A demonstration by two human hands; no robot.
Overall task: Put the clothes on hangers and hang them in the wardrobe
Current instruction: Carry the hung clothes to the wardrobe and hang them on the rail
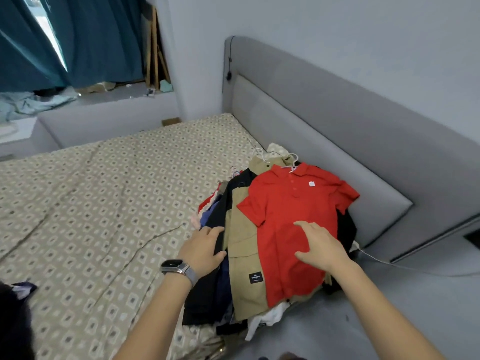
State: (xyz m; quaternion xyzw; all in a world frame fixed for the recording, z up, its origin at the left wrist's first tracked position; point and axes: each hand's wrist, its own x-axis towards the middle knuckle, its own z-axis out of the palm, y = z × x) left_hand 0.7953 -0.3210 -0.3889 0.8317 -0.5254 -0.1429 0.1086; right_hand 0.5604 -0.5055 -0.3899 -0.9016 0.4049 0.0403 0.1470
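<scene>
Head view: red polo shirt (291, 229) on hanger (292, 162), atop clothes pile (241, 245).

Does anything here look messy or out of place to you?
The pile of clothes by the grey headboard is untidy: the red polo shirt lies crooked on a tan garment, and dark pieces spill over the mattress edge. White hanger hooks poke out at the top, pointing different ways.

Patterned beige bed (104, 193), grey padded headboard (324, 107), pale wall (337, 27), teal curtains (91, 40), daylight gap
</scene>
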